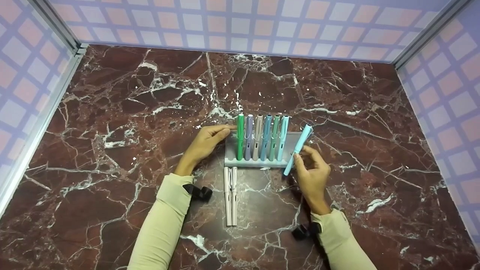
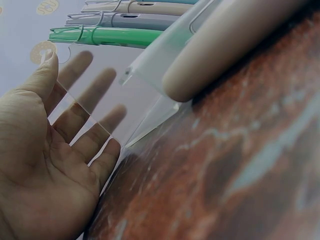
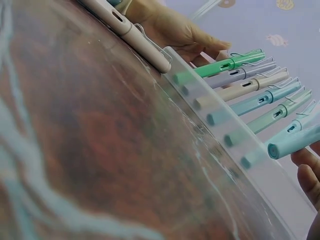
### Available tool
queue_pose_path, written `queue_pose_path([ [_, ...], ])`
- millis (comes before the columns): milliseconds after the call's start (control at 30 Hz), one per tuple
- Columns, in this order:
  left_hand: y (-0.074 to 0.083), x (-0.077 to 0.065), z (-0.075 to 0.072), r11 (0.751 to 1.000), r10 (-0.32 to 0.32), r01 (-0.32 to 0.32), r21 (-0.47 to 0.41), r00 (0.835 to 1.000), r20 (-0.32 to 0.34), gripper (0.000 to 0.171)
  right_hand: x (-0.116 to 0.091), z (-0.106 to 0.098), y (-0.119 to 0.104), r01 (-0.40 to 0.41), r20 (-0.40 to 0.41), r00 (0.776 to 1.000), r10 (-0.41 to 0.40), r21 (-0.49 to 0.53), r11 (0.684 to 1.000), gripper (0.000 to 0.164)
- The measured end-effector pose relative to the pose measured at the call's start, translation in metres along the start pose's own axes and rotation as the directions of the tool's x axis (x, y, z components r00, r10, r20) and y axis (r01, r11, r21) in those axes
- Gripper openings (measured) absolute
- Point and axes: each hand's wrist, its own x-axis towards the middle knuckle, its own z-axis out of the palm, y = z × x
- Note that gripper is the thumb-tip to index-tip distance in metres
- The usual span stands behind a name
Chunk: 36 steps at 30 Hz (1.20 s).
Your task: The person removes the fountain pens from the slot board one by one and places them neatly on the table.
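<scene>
A clear pen stand (image 1: 230, 162) holds several upright capped pens in a row, from a green pen (image 1: 240, 138) at the left to a light blue pen (image 1: 283, 138). My left hand (image 1: 204, 144) grips the stand's left edge, its fingers behind the clear panel (image 2: 135, 110) and the thumb at the edge. Between thumb and fingers, my right hand (image 1: 313, 170) pinches another light blue pen (image 1: 301, 140), tilted with its cap end up, at the stand's right end. In the right wrist view this pen (image 3: 295, 139) partly covers its neighbour.
Two pale pinkish-beige pens (image 1: 230, 202) lie side by side on the dark red marbled table (image 1: 123, 210), in front of the stand's left end. Checked panels (image 1: 232, 26) wall the table at the back and both sides.
</scene>
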Motion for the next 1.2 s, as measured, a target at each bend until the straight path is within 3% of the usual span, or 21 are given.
queue_pose_path([
  [767, 0.001, 0.000, 0.002, 0.999, -0.031, 0.031, -0.007, 1.000, -0.003, 0.030, -0.015, 0.000, -0.011, -0.106, 0.030, 0.994, 0.105, 0.031, 0.994, 0.017],
  [1200, 0.001, 0.000, 0.001, 0.999, -0.034, 0.034, 0.009, 0.999, -0.006, 0.031, -0.019, 0.000, -0.012, -0.115, 0.062, 0.992, 0.113, 0.028, 0.993, 0.016],
])
